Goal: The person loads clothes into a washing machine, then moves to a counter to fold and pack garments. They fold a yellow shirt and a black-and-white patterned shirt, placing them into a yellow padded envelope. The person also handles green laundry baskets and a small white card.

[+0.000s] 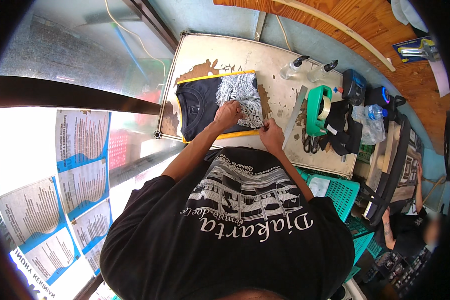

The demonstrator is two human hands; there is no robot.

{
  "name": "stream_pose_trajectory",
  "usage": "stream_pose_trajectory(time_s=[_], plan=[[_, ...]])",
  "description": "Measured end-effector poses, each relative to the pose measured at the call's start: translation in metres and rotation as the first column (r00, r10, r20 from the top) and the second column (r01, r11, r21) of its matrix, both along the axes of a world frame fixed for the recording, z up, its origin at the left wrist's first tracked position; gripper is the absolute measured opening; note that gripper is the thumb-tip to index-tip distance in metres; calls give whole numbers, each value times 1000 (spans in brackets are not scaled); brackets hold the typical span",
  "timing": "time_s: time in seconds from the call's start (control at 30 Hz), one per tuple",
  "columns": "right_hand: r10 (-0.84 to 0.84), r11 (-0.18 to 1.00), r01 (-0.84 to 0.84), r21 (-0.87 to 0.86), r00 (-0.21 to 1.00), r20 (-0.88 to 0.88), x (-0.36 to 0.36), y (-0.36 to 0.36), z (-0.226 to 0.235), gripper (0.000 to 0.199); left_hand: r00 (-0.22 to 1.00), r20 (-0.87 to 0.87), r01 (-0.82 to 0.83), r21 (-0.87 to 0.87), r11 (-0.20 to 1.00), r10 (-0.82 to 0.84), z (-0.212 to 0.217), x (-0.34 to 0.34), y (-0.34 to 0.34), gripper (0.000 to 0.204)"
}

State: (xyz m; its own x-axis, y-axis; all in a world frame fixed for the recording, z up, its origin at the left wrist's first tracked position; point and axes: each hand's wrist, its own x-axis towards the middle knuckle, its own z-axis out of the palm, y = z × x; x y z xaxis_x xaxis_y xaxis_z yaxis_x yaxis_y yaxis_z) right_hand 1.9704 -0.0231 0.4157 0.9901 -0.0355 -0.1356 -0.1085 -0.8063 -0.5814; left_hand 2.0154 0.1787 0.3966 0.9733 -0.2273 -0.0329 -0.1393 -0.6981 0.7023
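Observation:
A folded black T-shirt [200, 102] lies on the worn cream tabletop, its round collar toward the left and a dense white print on its right part. A yellow edge [212, 76] shows along its far and near sides. My left hand [228, 114] is on the print with its fingers drawn together, seemingly pinching the cloth. At the shirt's near right corner, my right hand [271, 135] is closed, thumb and fingers pressed together on the corner. The fingertips of both hands are partly hidden.
Right of the shirt are a metal ruler [295, 115], a green tape dispenser [317, 110], scissors [311, 145] and a black cloth item [344, 130]. Two spray bottles [291, 68] stand at the back. Green crates [340, 195] are below the table's right side; another person [405, 225] is at far right.

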Motion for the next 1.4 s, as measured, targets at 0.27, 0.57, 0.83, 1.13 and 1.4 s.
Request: stream_pose_trajectory(time_s=[0.27,0.57,0.83,1.13,1.4], plan=[[174,956,-152,250,982,-69,38,-43,-34,21,993,31,115,-118,986,-112,4,-6,8,26],[-169,967,20,254,796,581,208,-57,20,90,979,-63,-203,-250,947,193,35,-71,51,16],[-7,758,-184,626,957,289,201,-21,65,51,882,-155,-470,-347,812,445,18,-109,99,21],[451,625,-120,771,862,-232,86,52,123,52,557,-200,-815,-322,482,806,7,-153,156,19],[626,565,-303,767,763,-159,60,118,115,39,507,-183,-848,-284,448,843,8,-164,164,19]])
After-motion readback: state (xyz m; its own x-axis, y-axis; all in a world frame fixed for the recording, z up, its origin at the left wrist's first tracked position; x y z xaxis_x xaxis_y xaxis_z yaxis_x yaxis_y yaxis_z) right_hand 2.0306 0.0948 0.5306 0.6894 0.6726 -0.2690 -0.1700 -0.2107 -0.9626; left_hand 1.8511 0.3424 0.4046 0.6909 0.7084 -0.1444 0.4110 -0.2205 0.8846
